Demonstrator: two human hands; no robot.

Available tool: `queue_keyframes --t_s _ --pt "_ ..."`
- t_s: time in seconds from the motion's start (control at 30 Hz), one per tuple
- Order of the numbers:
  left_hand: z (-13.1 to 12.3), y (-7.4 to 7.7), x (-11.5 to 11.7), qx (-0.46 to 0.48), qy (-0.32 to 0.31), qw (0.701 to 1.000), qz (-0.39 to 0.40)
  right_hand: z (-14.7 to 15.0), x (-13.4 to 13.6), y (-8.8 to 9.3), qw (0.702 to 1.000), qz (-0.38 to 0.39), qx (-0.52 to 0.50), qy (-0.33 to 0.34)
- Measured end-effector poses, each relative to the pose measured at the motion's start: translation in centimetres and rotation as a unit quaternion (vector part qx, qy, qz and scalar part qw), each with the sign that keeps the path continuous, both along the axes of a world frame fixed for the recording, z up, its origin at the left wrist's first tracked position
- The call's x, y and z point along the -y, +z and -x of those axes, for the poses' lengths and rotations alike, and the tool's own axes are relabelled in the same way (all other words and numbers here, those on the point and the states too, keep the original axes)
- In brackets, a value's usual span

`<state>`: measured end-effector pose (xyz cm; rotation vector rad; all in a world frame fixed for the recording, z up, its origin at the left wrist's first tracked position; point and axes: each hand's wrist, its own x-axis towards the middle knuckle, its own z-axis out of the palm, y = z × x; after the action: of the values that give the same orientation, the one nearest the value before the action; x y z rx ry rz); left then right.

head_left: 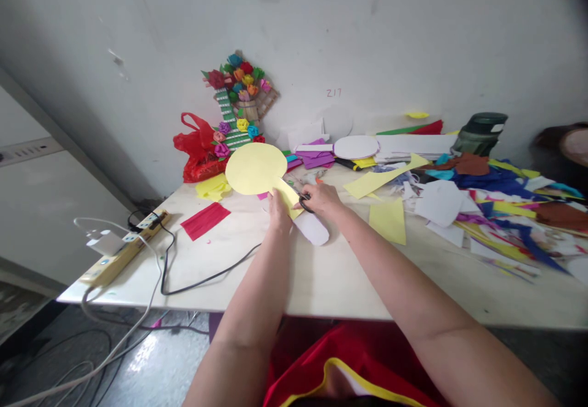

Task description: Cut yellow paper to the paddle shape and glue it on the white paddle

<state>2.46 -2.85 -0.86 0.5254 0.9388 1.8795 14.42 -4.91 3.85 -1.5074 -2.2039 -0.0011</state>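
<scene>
My left hand (278, 209) pinches the lower strip of a yellow paper piece (256, 168) whose round part stands up toward the wall. My right hand (324, 199) is closed on a pair of scissors (299, 197), its blades at the yellow strip just right of my left fingers. Under both hands a white oval paper cut-out (314, 228) lies flat on the white table (321, 272).
A red paper sheet (204, 220) lies left of my hands, a power strip (124, 247) with cables at the left edge. Paper-flower craft (239, 103) and a red bag (196, 149) lean at the wall. Yellow sheets (388, 220) and piled coloured scraps (496, 205) fill the right.
</scene>
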Motion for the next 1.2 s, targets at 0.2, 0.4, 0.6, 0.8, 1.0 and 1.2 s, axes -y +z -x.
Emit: queue_keyframes --t_s 0.2,0.4,0.6,0.8,1.0,1.2 --pt "0.05 -0.15 -0.17 -0.001 -0.003 1.0 -0.006 0.03 0.08 0.05 1.0 -0.003 0.004 0.003" --pt "0.16 -0.44 -0.34 -0.002 -0.005 1.0 -0.013 -0.05 0.05 -0.01 1.0 -0.002 0.002 0.004" --pt "0.16 -0.52 -0.36 -0.002 -0.012 0.999 -0.033 0.06 -0.04 -0.01 1.0 0.003 -0.001 0.003" --pt "0.07 -0.17 -0.02 0.01 -0.009 1.0 -0.021 0.05 -0.01 0.14 1.0 0.015 -0.005 0.006" --pt "0.06 0.04 0.14 0.003 -0.002 1.0 -0.011 0.12 -0.04 0.04 1.0 0.012 -0.004 0.002" --pt "0.08 0.0 -0.08 0.026 0.004 1.0 0.002 0.25 -0.01 0.1 1.0 0.014 0.003 -0.005"
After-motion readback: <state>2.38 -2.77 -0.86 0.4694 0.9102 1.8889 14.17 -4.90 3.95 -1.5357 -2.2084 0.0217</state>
